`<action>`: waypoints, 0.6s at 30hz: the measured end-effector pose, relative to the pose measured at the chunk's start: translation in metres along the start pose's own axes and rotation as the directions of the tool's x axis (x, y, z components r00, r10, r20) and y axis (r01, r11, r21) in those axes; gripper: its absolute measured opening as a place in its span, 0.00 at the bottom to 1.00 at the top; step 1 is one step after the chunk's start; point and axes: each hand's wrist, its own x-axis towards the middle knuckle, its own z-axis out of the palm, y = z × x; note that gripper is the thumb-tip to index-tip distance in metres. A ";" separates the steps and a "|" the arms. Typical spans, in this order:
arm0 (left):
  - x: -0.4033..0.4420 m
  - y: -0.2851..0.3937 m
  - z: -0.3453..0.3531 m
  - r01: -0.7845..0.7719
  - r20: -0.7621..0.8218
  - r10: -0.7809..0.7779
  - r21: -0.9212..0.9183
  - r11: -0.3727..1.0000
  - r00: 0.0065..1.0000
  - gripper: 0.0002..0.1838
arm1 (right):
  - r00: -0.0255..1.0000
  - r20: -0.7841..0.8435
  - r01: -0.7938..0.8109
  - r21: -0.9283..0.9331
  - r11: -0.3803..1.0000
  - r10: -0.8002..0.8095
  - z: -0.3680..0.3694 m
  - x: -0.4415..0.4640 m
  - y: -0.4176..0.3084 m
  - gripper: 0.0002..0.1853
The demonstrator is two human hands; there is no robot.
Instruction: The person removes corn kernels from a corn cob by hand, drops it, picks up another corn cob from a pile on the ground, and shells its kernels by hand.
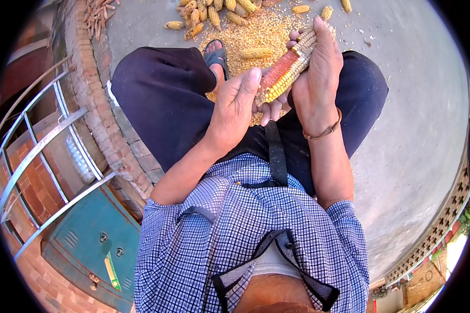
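A partly shelled ear of corn (286, 72) slants between my two hands above my lap. A reddish bare strip runs along its upper left side, while yellow kernels still cover the lower right side. My left hand (234, 104) holds the near end, thumb raised beside it. Wrapped along the far end is my right hand (321, 73), its thumb lying over the pale kernels there. Some fingers of both hands are hidden behind the ear. Below it, loose kernels (230, 58) cover the ground around an ear of corn (256, 53) lying between my feet.
Several ears of corn (214, 15) are heaped at the far side. Bare cobs (95, 18) lie at the upper left near a brick edging (86, 73). A metal railing (42, 143) and a green metal cabinet (91, 242) stand at left. Grey concrete (418, 130) extends right.
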 end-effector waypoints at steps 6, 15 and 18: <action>0.008 0.008 -0.004 0.026 0.020 -0.028 0.102 0.994 0.999 0.27 | 0.995 0.043 0.099 -0.110 0.989 -0.095 0.005 -0.004 -0.003 0.13; 0.006 0.006 -0.004 -0.016 0.061 0.007 0.157 0.987 0.998 0.23 | 0.993 0.016 0.116 -0.090 0.989 -0.115 0.019 -0.010 -0.011 0.07; 0.004 0.001 0.001 -0.026 0.058 0.020 0.106 0.994 0.998 0.23 | 0.992 -0.001 0.123 -0.152 0.981 -0.125 0.020 -0.011 -0.014 0.08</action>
